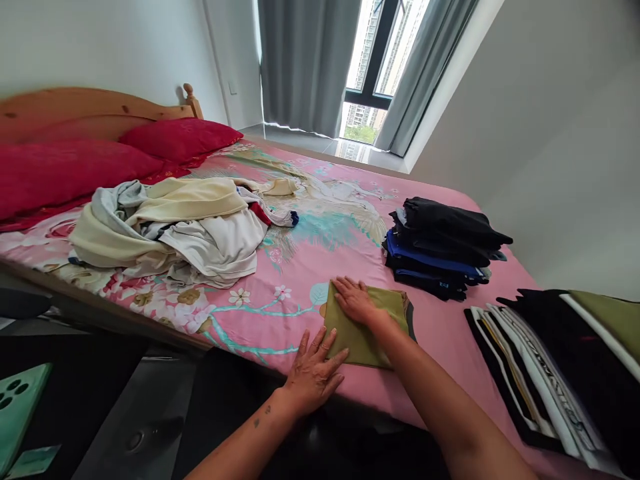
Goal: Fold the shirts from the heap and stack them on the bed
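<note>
A folded olive-green shirt (pixel 360 343) lies flat on the pink floral bedsheet (pixel 295 267) near the bed's front edge. A dark band shows along its right side. My right hand (pixel 356 300) rests flat on its upper part, fingers stretched toward its far left corner. At the shirt's lower left edge is my left hand (pixel 317 370), palm down with fingers spread; its fingertips reach the shirt's edge. Neither hand grips anything. The underside of the shirt is hidden.
A loose heap of cream and white clothes (pixel 200 227) lies to the left, by red pillows (pixel 185 137). Folded dark clothes (pixel 445 240) are stacked at the right. Nearer stands a row of folded garments (pixel 545 373). A green phone (pixel 23 407) lies at lower left.
</note>
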`<state>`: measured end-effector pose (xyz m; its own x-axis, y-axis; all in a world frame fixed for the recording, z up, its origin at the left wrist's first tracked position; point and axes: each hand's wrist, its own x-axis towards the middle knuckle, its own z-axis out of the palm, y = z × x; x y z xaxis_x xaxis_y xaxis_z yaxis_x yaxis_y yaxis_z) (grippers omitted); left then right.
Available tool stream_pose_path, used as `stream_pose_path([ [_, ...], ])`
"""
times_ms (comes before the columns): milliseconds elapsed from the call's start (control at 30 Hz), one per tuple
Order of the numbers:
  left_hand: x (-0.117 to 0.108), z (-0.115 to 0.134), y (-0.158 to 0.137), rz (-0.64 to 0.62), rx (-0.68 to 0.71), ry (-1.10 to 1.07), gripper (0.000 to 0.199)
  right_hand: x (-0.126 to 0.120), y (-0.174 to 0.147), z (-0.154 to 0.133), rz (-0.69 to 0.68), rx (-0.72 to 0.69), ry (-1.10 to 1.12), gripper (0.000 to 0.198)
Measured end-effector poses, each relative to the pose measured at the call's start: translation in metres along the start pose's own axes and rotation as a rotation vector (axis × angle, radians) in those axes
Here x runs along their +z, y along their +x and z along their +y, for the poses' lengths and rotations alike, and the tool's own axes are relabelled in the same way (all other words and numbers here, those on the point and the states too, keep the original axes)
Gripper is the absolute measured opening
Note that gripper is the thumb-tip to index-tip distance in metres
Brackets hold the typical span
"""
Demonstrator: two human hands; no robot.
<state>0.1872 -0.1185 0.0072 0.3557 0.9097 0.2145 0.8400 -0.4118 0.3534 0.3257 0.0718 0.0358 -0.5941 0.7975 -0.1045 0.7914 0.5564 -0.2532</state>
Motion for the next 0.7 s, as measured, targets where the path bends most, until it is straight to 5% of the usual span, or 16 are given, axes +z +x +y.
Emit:
stream_pose_path([
  [167, 0.001, 0.011, -0.003, 0.19, -0.336, -0.048, 0.049, -0.019, 0.039, 0.024, -0.069, 0.111, 0.073, 0.052],
  [300, -0.011, 0.016, 0.014, 0.103, -0.593, -0.038, 0.036, -0.027, 0.056, 0.02, -0.188, 0.128, 0.075, 0.057],
  [500, -0.037, 0.012, 0.045, -0.137, -0.681, -0.047, 0.041, -0.03, 0.072, 0.007, -0.337, 0.174, 0.079, 0.043],
  [700, -0.033, 0.018, 0.046, -0.101, -0.679, -0.243, 0.016, -0.043, 0.06, 0.01, -0.371, 0.122, 0.215, 0.035],
])
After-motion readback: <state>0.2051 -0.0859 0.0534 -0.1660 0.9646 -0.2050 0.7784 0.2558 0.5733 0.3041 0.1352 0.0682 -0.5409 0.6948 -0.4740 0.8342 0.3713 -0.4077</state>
